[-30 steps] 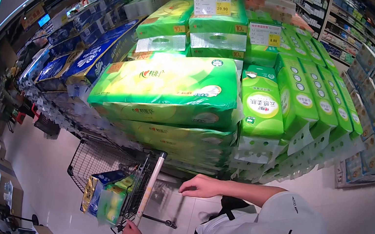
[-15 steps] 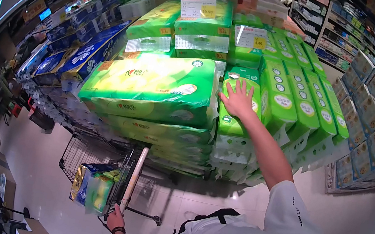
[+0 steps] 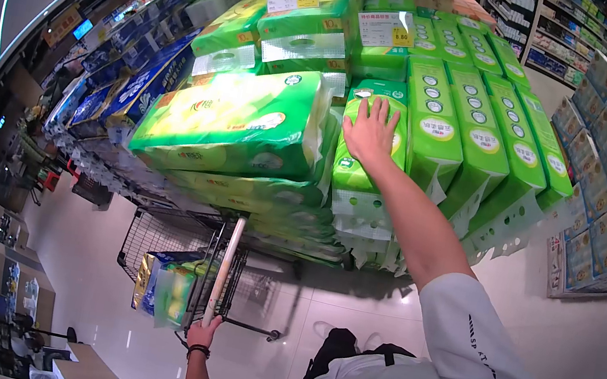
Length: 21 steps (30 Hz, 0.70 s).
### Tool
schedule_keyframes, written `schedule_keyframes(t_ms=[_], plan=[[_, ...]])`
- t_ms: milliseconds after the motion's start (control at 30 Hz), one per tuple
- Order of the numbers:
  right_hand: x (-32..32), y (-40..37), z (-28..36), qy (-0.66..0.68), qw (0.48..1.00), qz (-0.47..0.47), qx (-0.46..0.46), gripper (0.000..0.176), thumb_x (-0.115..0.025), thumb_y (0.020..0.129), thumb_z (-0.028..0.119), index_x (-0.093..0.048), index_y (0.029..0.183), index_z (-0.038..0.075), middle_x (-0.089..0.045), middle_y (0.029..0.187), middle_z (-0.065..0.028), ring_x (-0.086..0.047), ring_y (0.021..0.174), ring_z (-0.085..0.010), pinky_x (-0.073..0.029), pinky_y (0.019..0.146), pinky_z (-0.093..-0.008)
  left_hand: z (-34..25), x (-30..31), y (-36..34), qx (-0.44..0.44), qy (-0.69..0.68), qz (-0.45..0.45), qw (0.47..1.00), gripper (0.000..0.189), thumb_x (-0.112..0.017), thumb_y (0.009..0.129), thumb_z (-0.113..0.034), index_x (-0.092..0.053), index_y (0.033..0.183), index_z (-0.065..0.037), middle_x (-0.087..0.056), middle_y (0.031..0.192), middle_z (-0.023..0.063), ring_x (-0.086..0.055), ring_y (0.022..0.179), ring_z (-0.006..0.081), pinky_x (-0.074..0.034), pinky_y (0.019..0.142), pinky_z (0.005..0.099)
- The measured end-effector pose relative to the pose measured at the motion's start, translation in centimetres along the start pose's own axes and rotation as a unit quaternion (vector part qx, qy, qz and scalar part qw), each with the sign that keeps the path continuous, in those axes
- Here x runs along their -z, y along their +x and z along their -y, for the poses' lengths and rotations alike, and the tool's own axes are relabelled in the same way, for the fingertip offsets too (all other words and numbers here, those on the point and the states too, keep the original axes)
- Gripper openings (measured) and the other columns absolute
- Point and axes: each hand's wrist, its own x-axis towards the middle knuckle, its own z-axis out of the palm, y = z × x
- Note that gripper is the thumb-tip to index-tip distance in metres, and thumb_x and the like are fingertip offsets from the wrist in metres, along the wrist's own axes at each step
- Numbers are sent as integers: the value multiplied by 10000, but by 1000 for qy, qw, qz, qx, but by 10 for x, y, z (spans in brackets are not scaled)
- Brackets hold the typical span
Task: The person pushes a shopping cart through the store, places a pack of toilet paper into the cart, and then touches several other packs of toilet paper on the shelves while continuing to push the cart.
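Your right hand lies flat on green pack, fingers spread wide, nothing gripped. Pack sits on top of stack, wedged between big yellow-green pack on its left and row of green packs on its right. Judge it light, bulky, soft: film wrap slick, paper inside yields to squeeze. Take hold at far end or across both long sides; flat palm alone likely slides. Your left hand is closed round near end of cart handle; cart stands below stack.
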Motion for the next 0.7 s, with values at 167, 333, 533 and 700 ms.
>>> schedule_keyframes(t_ms=[167, 333, 533, 700], plan=[[5, -3, 2, -18, 999, 39, -15, 731, -312, 1030, 532, -309, 1589, 60, -245, 1671, -172, -154, 1565, -330, -14, 1229, -637, -1, 4, -2, 79, -127, 202, 968, 425, -817, 832, -399, -625, 756, -28, -663, 670, 112, -653, 483, 206, -552, 443, 345], [2, -4, 5, -30, 999, 31, -27, 759, -299, 1028, 566, -301, 1589, 54, -247, 1668, -173, -185, 1555, -337, -46, 1233, -631, -9, 1, -4, 87, -178, 259, 945, 431, -735, 896, -366, -647, 778, 39, -592, 548, 94, -588, 387, 227, -536, 376, 357], [6, -3, 6, -26, 999, 39, -25, 763, -313, 1026, 566, -308, 1587, 50, -255, 1668, -164, -188, 1555, -325, -31, 1237, -623, -18, 4, -17, 34, -118, 168, 978, 457, -724, 886, -346, -610, 624, 11, -528, 488, 66, -535, 350, 201, -457, 335, 354], [2, 2, 4, -18, 999, 35, -23, 762, -333, 1020, 564, -339, 1574, 42, -276, 1659, -167, -206, 1548, -330, -42, 1240, -611, -14, 4, -15, 41, -100, 149, 983, 402, -733, 845, -321, -647, 638, 12, -569, 518, 86, -572, 390, 208, -492, 367, 361]])
